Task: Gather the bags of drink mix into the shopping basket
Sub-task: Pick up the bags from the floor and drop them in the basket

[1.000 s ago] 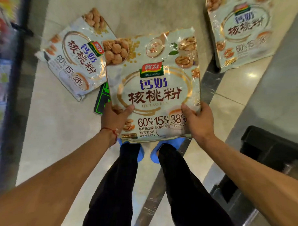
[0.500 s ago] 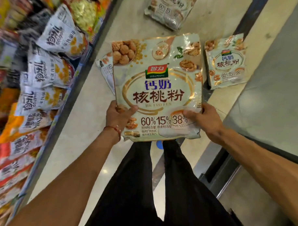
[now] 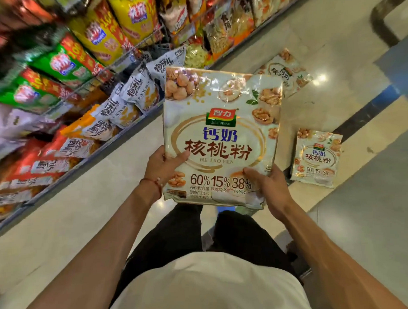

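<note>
Holding a large bag of walnut powder drink mix [image 3: 220, 136] upright before the body, a person stands in a shop aisle. The left hand [image 3: 162, 166] grips the bag's lower left edge, thumb across the front. The right hand [image 3: 266, 186] pinches its lower right corner the same way. The bag's long axis runs straight away from the person, printed face toward the head.

Just right of this held bag, a second matching bag [image 3: 316, 158] lies flat on the tiled floor [image 3: 104, 197]. A third bag [image 3: 284, 71] lies beyond the held bag's top right corner. Both are on the right hand's side, so that hand is nearer them. Left of the held bag runs a shelf of snack packets [image 3: 85, 92].

The shopping basket is not plainly in view, so I cannot tell which way the bag must travel.

Compared with a second ago, the grip is unchanged. The floor bags look farther off, and the shelf has come into sight.
</note>
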Action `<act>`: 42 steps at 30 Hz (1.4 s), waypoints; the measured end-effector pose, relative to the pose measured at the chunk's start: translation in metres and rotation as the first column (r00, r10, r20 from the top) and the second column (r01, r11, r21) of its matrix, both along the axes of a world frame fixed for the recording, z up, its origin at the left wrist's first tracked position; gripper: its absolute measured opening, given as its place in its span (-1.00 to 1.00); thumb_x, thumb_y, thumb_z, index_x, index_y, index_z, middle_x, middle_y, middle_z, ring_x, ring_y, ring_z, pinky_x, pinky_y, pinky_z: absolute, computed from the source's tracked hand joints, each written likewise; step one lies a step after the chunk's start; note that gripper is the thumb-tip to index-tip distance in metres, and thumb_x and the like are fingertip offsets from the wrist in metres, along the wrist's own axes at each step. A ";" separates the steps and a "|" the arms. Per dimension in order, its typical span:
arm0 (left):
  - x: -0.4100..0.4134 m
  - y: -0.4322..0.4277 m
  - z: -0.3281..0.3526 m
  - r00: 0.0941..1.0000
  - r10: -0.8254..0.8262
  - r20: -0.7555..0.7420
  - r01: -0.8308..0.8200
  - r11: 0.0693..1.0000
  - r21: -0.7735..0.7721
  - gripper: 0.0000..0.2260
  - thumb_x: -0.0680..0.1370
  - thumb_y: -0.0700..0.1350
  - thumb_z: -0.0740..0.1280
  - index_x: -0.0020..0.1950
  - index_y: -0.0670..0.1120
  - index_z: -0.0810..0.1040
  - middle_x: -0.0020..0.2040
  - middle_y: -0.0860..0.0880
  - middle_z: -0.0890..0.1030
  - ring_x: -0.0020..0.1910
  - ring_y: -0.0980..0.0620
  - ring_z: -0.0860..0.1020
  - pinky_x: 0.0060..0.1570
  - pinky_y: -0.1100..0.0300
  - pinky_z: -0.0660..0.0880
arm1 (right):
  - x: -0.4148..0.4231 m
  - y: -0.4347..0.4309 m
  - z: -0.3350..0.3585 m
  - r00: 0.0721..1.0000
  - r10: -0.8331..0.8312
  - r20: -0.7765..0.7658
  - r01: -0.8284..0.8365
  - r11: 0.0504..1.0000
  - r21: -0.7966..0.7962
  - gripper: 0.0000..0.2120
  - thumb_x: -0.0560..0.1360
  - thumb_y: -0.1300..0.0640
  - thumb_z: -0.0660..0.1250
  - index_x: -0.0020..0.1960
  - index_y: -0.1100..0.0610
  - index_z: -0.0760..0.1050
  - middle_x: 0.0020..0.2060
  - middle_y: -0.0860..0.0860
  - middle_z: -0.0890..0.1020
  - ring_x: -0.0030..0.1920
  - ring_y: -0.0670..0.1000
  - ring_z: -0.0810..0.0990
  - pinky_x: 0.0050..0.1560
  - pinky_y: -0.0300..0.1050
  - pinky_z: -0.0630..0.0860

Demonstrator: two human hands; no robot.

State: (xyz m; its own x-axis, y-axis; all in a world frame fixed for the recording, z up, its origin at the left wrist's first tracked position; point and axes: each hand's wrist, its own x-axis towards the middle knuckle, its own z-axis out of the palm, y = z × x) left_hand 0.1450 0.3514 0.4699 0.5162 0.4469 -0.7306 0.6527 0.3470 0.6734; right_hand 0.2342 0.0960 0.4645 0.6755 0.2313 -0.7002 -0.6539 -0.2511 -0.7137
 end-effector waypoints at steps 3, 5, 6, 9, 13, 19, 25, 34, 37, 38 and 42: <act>-0.033 -0.016 0.010 0.994 0.108 0.030 -0.110 0.992 0.057 -0.77 0.51 -0.11 0.50 0.13 -0.08 0.60 -0.02 -0.03 0.73 -0.15 0.05 0.73 -0.28 0.24 0.63 | 0.003 -0.004 0.010 0.995 0.103 0.001 -0.103 0.994 0.047 -0.70 0.48 0.28 0.52 0.20 0.18 0.61 0.03 0.12 0.77 0.00 0.19 0.77 0.00 0.12 0.69; -0.058 -0.028 0.012 0.985 0.163 0.049 -0.166 0.983 0.077 -0.66 0.50 -0.05 0.51 0.22 -0.11 0.58 0.04 -0.07 0.73 -0.05 -0.04 0.73 -0.13 0.08 0.68 | 0.004 -0.005 0.016 0.982 0.187 0.010 -0.187 0.981 0.053 -0.68 0.46 0.29 0.53 0.20 0.20 0.61 0.01 0.11 0.77 -0.01 0.19 0.77 0.02 0.13 0.70; -0.070 -0.034 0.014 0.978 0.201 0.057 -0.205 0.975 0.083 -0.62 0.49 -0.03 0.52 0.24 -0.12 0.57 0.06 -0.07 0.72 -0.02 -0.06 0.72 -0.07 0.02 0.68 | 0.004 -0.003 0.020 0.974 0.227 0.016 -0.227 0.972 0.054 -0.70 0.46 0.30 0.53 0.17 0.19 0.62 -0.02 0.09 0.78 -0.03 0.17 0.78 -0.01 0.11 0.71; -0.103 -0.048 0.025 0.946 0.315 0.074 -0.322 0.940 0.113 -0.59 0.47 -0.01 0.53 0.23 -0.15 0.56 0.04 -0.08 0.72 -0.04 -0.03 0.72 -0.14 0.10 0.67 | 0.001 0.006 0.035 0.936 0.351 0.035 -0.353 0.933 0.065 -0.74 0.46 0.33 0.52 0.11 0.14 0.63 -0.06 0.05 0.79 -0.08 0.11 0.78 -0.07 0.01 0.73; -0.151 -0.060 0.043 0.873 0.475 0.108 -0.486 0.865 0.128 -0.59 0.46 -0.04 0.55 0.21 -0.18 0.55 0.05 -0.12 0.71 -0.01 -0.07 0.71 -0.16 0.16 0.65 | -0.013 0.031 0.048 0.872 0.488 0.043 -0.490 0.865 0.108 -0.67 0.46 0.38 0.51 0.20 0.23 0.60 0.00 0.13 0.77 -0.08 0.12 0.78 -0.18 -0.09 0.70; -0.231 -0.068 0.060 0.729 0.676 0.111 -0.684 0.709 0.171 -0.47 0.41 0.05 0.58 0.18 -0.25 0.50 0.13 -0.32 0.62 0.07 -0.21 0.67 -0.06 -0.01 0.68 | -0.057 0.090 0.067 0.741 0.667 0.074 -0.670 0.732 0.123 -0.62 0.43 0.36 0.54 0.22 0.21 0.60 -0.03 0.10 0.78 -0.08 0.13 0.78 -0.21 -0.10 0.69; -0.319 -0.067 0.064 0.531 0.828 0.182 -0.847 0.510 0.151 -0.60 0.47 -0.07 0.54 0.20 -0.21 0.54 0.10 -0.28 0.64 0.09 -0.24 0.66 -0.22 0.20 0.65 | -0.134 0.151 0.089 0.580 0.806 0.115 -0.814 0.570 0.113 -0.65 0.41 0.39 0.54 0.17 0.25 0.62 -0.04 0.14 0.78 -0.13 0.11 0.78 -0.26 -0.18 0.66; -0.499 -0.042 0.048 0.341 0.916 0.210 -0.940 0.329 0.092 -0.44 0.41 0.04 0.59 0.21 -0.26 0.51 0.06 -0.25 0.61 0.00 -0.24 0.63 0.09 -0.18 0.62 | -0.314 0.236 0.102 0.421 0.897 0.135 -0.907 0.415 0.073 -0.76 0.45 0.38 0.52 0.07 0.21 0.61 -0.18 0.05 0.78 -0.26 0.03 0.77 -0.32 -0.20 0.65; -0.563 -0.028 0.051 0.322 0.921 0.219 -0.946 0.306 0.104 -0.33 0.27 0.19 0.60 0.19 -0.19 0.54 0.13 -0.37 0.60 0.08 -0.30 0.64 0.07 -0.24 0.61 | -0.378 0.263 0.101 0.374 0.916 0.142 -0.927 0.367 0.073 -0.73 0.45 0.36 0.52 0.12 0.22 0.61 -0.10 0.10 0.78 -0.19 0.08 0.78 -0.26 -0.15 0.68; -0.584 -0.023 0.053 0.305 0.927 0.219 -0.952 0.289 0.105 -0.34 0.27 0.19 0.59 0.20 -0.17 0.54 0.13 -0.33 0.62 0.07 -0.25 0.66 0.06 -0.20 0.62 | -0.400 0.272 0.101 0.358 0.923 0.143 -0.934 0.351 0.073 -0.70 0.45 0.35 0.53 0.16 0.24 0.61 -0.08 0.11 0.78 -0.15 0.12 0.78 -0.22 -0.11 0.70; -0.658 -0.004 0.063 0.226 0.948 0.224 -0.972 0.206 0.109 -0.55 0.45 0.01 0.55 0.23 -0.14 0.53 0.10 -0.16 0.69 0.00 -0.05 0.71 0.00 -0.01 0.67 | -0.482 0.311 0.103 0.284 0.946 0.156 -0.959 0.276 0.072 -0.65 0.44 0.33 0.54 0.20 0.23 0.60 -0.03 0.13 0.78 -0.05 0.19 0.77 -0.09 -0.01 0.73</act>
